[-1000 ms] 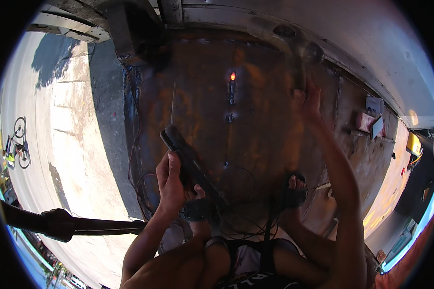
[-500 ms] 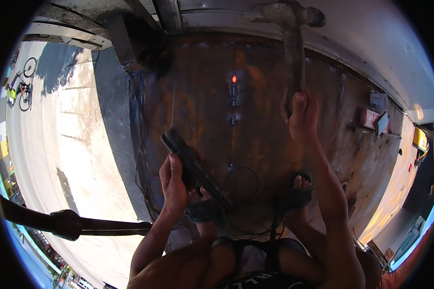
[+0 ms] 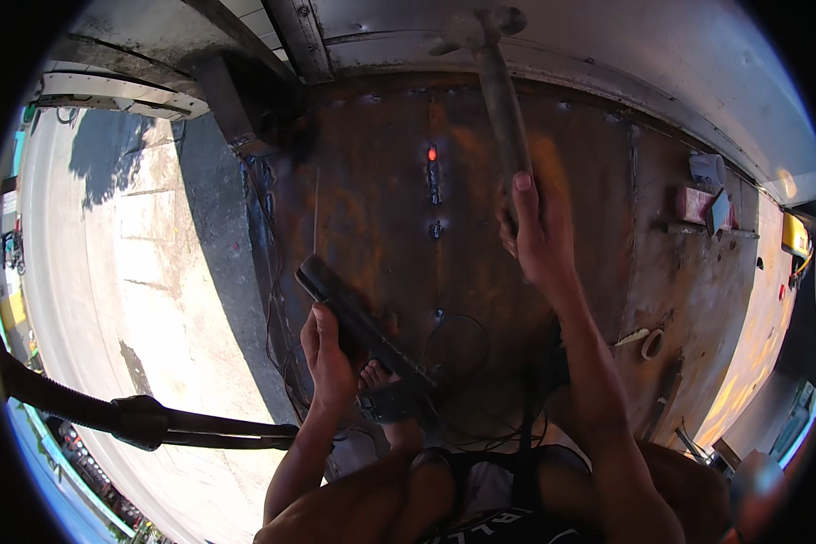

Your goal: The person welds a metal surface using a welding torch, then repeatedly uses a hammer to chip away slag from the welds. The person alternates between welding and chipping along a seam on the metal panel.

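My right hand (image 3: pixel 539 231) is wrapped round the handle of a hammer (image 3: pixel 500 100), whose head is raised over the far edge of the rusty metal sheet (image 3: pixel 372 190). In my left hand (image 3: pixel 328 363) is a black welding electrode holder (image 3: pixel 363 322); a thin welding rod (image 3: pixel 316 210) sticks out of its far end. Between the two hands, a short weld bead (image 3: pixel 433 181) runs along a seam in the sheet, its far tip glowing red-orange. A smaller weld spot (image 3: pixel 436 229) lies nearer to me on the same seam.
A white cup (image 3: pixel 707 170) and a red-and-white box (image 3: pixel 694 205) stand at the right. A roll of tape (image 3: pixel 652 344) lies nearer. Cables (image 3: pixel 480 440) run around my feet. A white panel wall (image 3: pixel 607 54) closes the far side; a steel post (image 3: pixel 229 100) stands far left, beside sunlit pavement (image 3: pixel 154 254).
My right hand and the hammer have swung left, toward the seam. The electrode holder has shifted slightly nearer. The glow on the bead is a little smaller. A cyclist at the left is gone from there.
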